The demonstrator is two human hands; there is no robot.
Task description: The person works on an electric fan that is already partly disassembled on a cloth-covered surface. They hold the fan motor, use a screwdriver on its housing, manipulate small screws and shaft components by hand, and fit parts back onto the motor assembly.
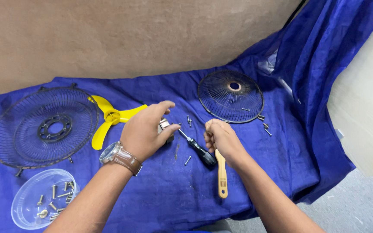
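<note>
Left hand (145,131), watch on wrist, fingers curled over a small metal part (165,126) on the blue cloth (160,194), gripping it from above. Right hand (222,139) closed in a fist, wooden handle (222,174) sticking out below it toward the body. Black-handled screwdriver (197,149) lying between both hands, tip near the metal part. Loose screws (189,121) just beyond. Yellow fan blade (109,118) and large wire grille (44,127) to the left, smaller grille (230,96) ahead right, clear bowl (26,211) of screws near left.
</note>
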